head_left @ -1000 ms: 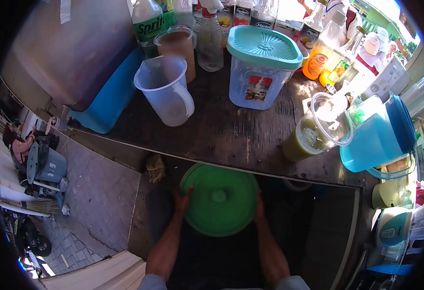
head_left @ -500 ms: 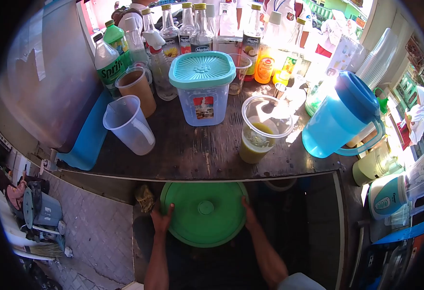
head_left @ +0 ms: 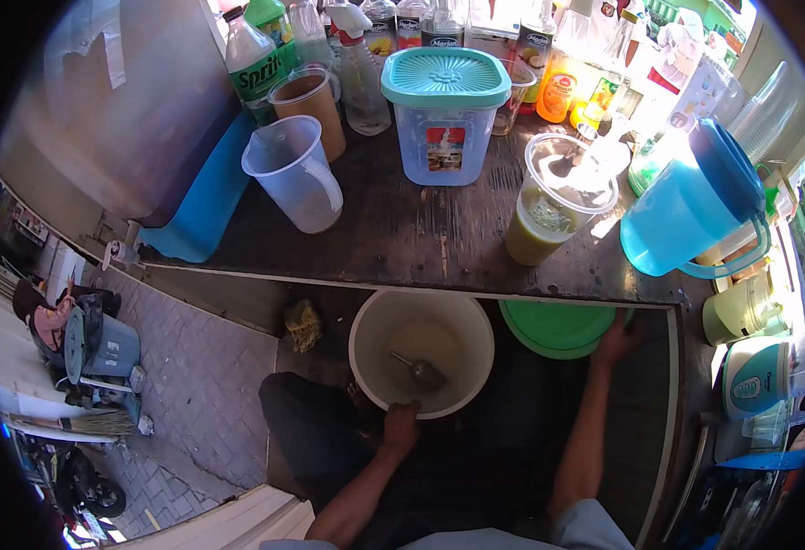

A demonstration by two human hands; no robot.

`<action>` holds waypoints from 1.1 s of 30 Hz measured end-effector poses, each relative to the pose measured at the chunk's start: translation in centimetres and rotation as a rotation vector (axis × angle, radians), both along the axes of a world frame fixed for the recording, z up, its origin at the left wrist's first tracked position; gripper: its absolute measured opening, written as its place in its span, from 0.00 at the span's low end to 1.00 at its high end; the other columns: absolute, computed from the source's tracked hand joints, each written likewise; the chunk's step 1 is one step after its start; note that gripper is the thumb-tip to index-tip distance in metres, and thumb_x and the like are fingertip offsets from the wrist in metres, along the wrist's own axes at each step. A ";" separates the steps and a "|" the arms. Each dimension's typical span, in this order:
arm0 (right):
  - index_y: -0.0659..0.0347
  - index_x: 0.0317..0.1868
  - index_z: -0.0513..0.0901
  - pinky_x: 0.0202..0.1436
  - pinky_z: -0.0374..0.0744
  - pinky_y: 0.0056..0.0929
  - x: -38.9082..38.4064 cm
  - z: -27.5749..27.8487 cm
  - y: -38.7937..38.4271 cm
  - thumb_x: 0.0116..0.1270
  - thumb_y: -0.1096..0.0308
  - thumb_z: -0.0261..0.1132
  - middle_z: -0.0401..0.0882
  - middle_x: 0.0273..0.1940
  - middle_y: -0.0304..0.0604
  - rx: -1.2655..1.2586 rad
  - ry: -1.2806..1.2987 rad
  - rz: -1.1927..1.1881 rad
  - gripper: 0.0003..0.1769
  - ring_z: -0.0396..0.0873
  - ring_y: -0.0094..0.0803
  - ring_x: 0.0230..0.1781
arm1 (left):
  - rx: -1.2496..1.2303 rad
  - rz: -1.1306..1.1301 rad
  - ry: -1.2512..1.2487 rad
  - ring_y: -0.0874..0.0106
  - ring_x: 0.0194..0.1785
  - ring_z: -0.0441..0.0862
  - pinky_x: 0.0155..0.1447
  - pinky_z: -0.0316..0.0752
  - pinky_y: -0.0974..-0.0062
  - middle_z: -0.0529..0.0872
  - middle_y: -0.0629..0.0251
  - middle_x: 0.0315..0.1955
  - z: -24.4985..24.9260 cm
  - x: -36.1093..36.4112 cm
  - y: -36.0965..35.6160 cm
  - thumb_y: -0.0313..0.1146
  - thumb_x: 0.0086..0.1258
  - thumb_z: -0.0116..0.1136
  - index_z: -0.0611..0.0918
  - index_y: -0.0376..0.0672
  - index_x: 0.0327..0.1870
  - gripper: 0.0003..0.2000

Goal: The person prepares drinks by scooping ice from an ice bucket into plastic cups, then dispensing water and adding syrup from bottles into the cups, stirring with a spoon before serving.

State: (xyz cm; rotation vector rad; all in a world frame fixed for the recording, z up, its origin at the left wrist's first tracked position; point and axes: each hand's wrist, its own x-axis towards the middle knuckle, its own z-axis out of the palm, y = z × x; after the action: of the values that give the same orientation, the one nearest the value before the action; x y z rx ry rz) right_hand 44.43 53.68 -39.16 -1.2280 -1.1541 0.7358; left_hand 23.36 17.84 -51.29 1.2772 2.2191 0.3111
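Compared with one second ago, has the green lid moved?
Yes. The lid came off the bucket and went right along the counter; the right hand holds it there, and the left hand grips the bucket rim.

Head camera (the only view) looks steeply down, close over the counter (head_left: 402, 243).

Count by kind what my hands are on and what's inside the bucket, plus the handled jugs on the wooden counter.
white bucket: 1
green lid: 1
metal scoop, lying in the bucket: 1
handled jugs: 2, the clear jug and the blue jug
Total: 5
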 end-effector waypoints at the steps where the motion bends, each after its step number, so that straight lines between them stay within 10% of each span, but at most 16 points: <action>1: 0.68 0.53 0.81 0.55 0.78 0.36 -1.3 -0.5 0.1 0.68 0.60 0.68 0.81 0.51 0.46 -0.008 -0.003 0.012 0.21 0.81 0.35 0.47 | -0.008 0.012 -0.003 0.47 0.51 0.80 0.59 0.73 0.56 0.85 0.47 0.42 -0.2 -0.1 -0.1 0.24 0.56 0.64 0.74 0.40 0.59 0.26; 5: 0.66 0.45 0.83 0.53 0.77 0.43 -10.2 1.0 -5.0 0.55 0.62 0.77 0.84 0.43 0.52 0.687 -0.565 0.202 0.22 0.83 0.49 0.43 | 0.094 0.053 -0.175 0.49 0.50 0.81 0.56 0.74 0.56 0.86 0.50 0.39 -1.0 1.2 -1.6 0.18 0.53 0.60 0.78 0.40 0.51 0.20; 9: 0.62 0.42 0.84 0.53 0.77 0.47 -14.8 -1.9 -6.2 0.52 0.55 0.77 0.84 0.43 0.52 0.596 -0.672 0.573 0.23 0.82 0.54 0.41 | 0.325 0.077 -0.230 0.50 0.47 0.82 0.53 0.76 0.58 0.86 0.50 0.41 3.7 0.5 -2.3 0.18 0.54 0.61 0.80 0.38 0.41 0.12; 13: 0.62 0.44 0.84 0.50 0.77 0.50 -16.9 -4.8 -3.7 0.54 0.53 0.75 0.84 0.42 0.56 0.593 -0.996 0.716 0.24 0.81 0.58 0.43 | 0.633 0.589 0.232 0.53 0.44 0.80 0.50 0.72 0.58 0.83 0.56 0.34 12.0 -6.7 -5.3 0.22 0.61 0.62 0.78 0.37 0.31 0.03; 17: 0.66 0.48 0.82 0.53 0.75 0.50 -16.9 -4.6 -4.3 0.59 0.56 0.72 0.82 0.45 0.59 0.621 -1.008 0.571 0.24 0.80 0.58 0.45 | 0.532 1.038 0.454 0.54 0.56 0.77 0.58 0.71 0.56 0.80 0.52 0.49 12.0 -13.0 -11.8 0.35 0.60 0.70 0.80 0.38 0.41 0.14; 19: 0.68 0.47 0.79 0.47 0.75 0.46 -19.8 -1.2 -11.0 0.67 0.61 0.65 0.80 0.43 0.55 0.701 -0.763 0.333 0.17 0.78 0.55 0.43 | -0.003 1.028 0.466 0.54 0.63 0.73 0.64 0.71 0.57 0.75 0.52 0.59 11.2 -14.5 -12.7 0.48 0.50 0.77 0.79 0.40 0.55 0.32; 21: 0.66 0.46 0.76 0.42 0.74 0.37 -20.9 -8.0 -17.3 0.70 0.69 0.59 0.76 0.39 0.52 0.279 -0.441 0.846 0.09 0.78 0.43 0.40 | -0.086 1.110 0.338 0.53 0.64 0.72 0.65 0.70 0.57 0.75 0.53 0.61 11.3 -15.2 -13.1 0.50 0.46 0.78 0.77 0.42 0.59 0.39; 25: 0.56 0.70 0.66 0.44 0.79 0.37 -25.3 -31.5 -22.9 0.68 0.68 0.56 0.84 0.41 0.52 -0.739 -0.897 1.337 0.29 0.84 0.45 0.37 | -0.111 1.184 0.209 0.54 0.64 0.72 0.65 0.70 0.57 0.75 0.54 0.60 10.7 -16.0 -14.7 0.51 0.43 0.79 0.76 0.42 0.62 0.42; 33: 0.50 0.73 0.63 0.47 0.80 0.40 -29.4 -39.5 -30.1 0.68 0.66 0.58 0.83 0.45 0.52 -0.668 -1.264 1.531 0.32 0.83 0.45 0.43 | -0.155 1.256 0.213 0.55 0.63 0.73 0.65 0.71 0.59 0.76 0.56 0.59 10.5 -16.0 -16.8 0.51 0.46 0.76 0.79 0.42 0.59 0.38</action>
State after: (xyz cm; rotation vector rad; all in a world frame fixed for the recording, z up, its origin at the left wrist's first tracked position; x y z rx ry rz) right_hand 15.07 23.55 -78.63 -1.1196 -3.2199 1.5942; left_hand 7.36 1.01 -40.74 -0.3285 2.8761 0.4373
